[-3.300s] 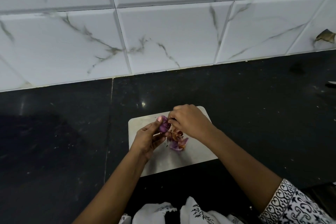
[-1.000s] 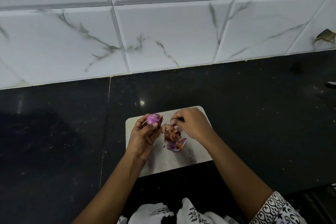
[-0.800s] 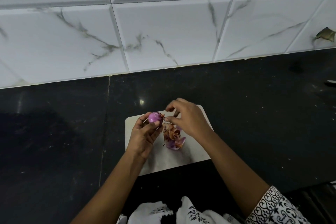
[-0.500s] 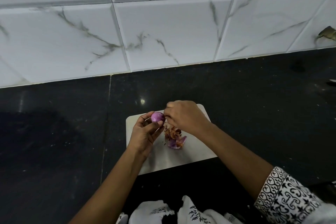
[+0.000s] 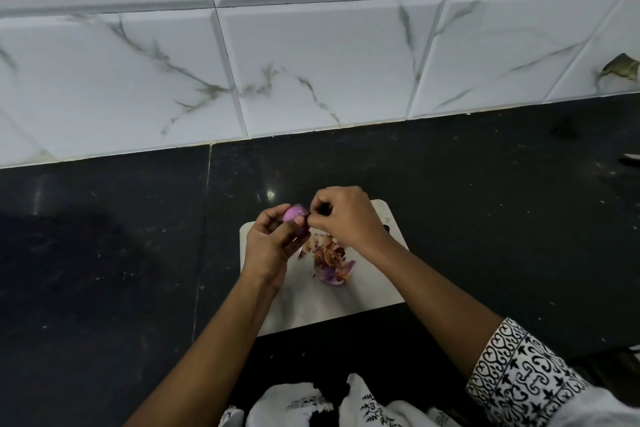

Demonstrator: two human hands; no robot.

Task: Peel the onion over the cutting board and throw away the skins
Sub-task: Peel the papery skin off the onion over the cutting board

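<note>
Underneath, skins [image 5: 330,262] on cutting board [image 5: 334,307]

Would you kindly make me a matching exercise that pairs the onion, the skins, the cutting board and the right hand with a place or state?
1. onion
2. skins
3. cutting board
4. right hand

A. on the black counter
B. gripped by the left hand
C. heaped on the cutting board
D. pinching at the onion's end

Pairs: 1-B, 2-C, 3-A, 4-D.
</note>
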